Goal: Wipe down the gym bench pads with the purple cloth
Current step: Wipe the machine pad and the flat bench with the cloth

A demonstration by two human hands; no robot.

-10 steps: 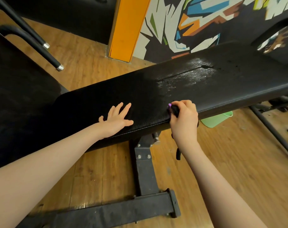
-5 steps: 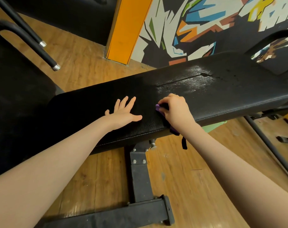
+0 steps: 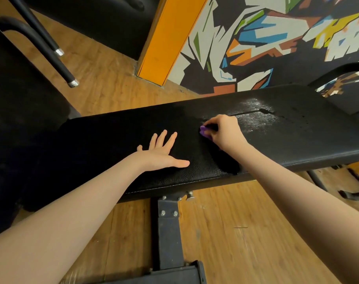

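The long black bench pad (image 3: pixel 113 140) runs across the middle of the view, with a shiny wet patch (image 3: pixel 254 119) and a seam at its right part. My right hand (image 3: pixel 223 133) grips the bunched purple cloth (image 3: pixel 204 131) and presses it on the pad's top, just left of the wet patch; only a small corner of cloth shows beyond my fingers. My left hand (image 3: pixel 162 152) lies flat on the pad with fingers spread, a little to the left of the cloth.
The bench's black steel post and foot (image 3: pixel 168 232) stand on the wooden floor below me. Another black pad (image 3: pixel 14 119) and two black bars (image 3: pixel 51 48) sit at the left. A painted wall (image 3: pixel 277 37) and an orange pillar (image 3: pixel 170 37) lie behind. A curved black frame (image 3: pixel 338 72) rises at right.
My right hand has carried the cloth from the pad's near edge up onto its top, toward the wet patch. My left hand stayed flat on the pad.
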